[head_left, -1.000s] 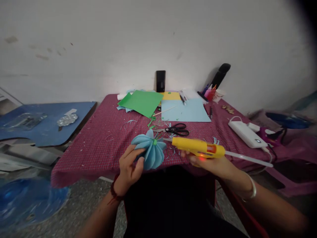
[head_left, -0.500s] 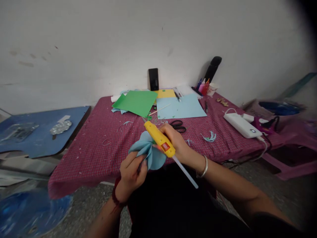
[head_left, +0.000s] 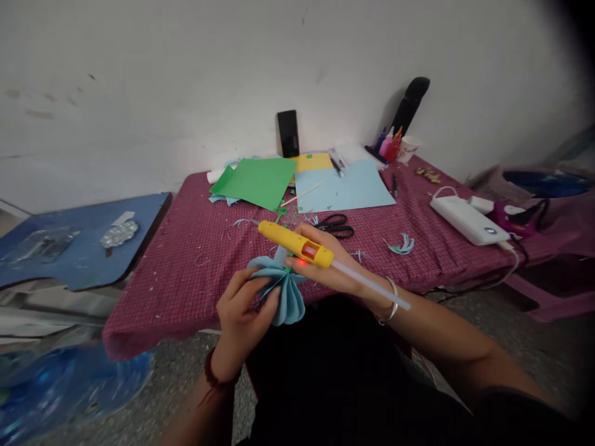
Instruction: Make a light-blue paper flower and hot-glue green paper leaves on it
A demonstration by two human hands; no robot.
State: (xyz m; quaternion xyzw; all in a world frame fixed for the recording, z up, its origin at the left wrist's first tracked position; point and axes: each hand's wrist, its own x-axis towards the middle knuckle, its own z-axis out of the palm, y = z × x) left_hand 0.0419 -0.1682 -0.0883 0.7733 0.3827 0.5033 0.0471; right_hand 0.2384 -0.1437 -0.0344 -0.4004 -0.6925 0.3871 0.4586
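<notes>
In my left hand (head_left: 244, 310), fingers pinch a light blue paper flower (head_left: 289, 300) with several rounded, folded petals, held in front of the table's near edge. A bit of green shows at the flower's centre. My right hand (head_left: 330, 263) is closed round a yellow glue gun (head_left: 297, 240), its nozzle pointing left and a clear glue stick (head_left: 372, 285) jutting from its back end. A small red light glows beneath the gun. The right fingertips are close to the flower's centre; whether they also grip it I cannot tell.
On the red checked tablecloth (head_left: 171, 266) lie black scissors (head_left: 337, 226), green paper (head_left: 260, 179), light blue paper (head_left: 344, 189) and paper scraps. A phone (head_left: 288, 133) leans on the wall. A white power bank-like box (head_left: 469, 220) is at right; a blue board (head_left: 83, 238) stands left.
The glue gun has turned flatter, its nozzle swinging left away from the green paper. The flower has tilted, so its folded petals now face me more. The view has shifted slightly.
</notes>
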